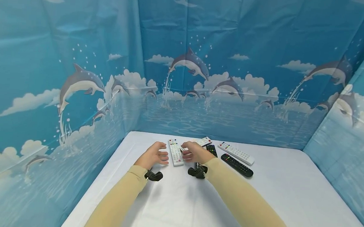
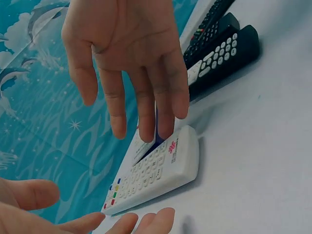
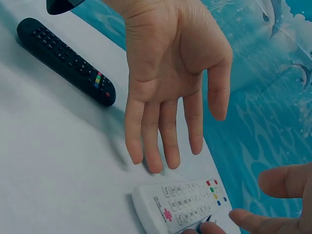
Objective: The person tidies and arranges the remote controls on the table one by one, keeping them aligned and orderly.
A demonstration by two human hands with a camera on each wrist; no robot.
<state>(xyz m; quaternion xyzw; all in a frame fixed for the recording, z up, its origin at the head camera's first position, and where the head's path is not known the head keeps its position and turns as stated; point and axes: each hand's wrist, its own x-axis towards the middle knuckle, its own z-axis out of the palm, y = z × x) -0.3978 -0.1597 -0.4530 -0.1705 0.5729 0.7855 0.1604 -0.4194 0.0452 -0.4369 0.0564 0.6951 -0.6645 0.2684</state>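
Note:
Between my hands lies a white remote control (image 1: pixel 176 152), its coloured buttons facing the far side. My left hand (image 1: pixel 153 156) is just left of it, fingers loosely bent and holding nothing. To its right hovers my right hand (image 1: pixel 197 152), palm inward and fingers relaxed, also seen in the left wrist view as the upper hand (image 2: pixel 131 63). No grip on the remote shows in any view. In the right wrist view, a black remote (image 3: pixel 68 61) lies near my left hand (image 3: pixel 170 73); from the head view the left arm mostly hides it.
Right of my right hand lie another white remote (image 1: pixel 236 152), a black remote (image 1: pixel 237 165) and a smaller black one (image 1: pixel 211 149). A white remote (image 1: pixel 205 141) is partly hidden behind that hand. Dolphin-print curtains (image 1: pixel 185 110) border the white table (image 1: pixel 272 196).

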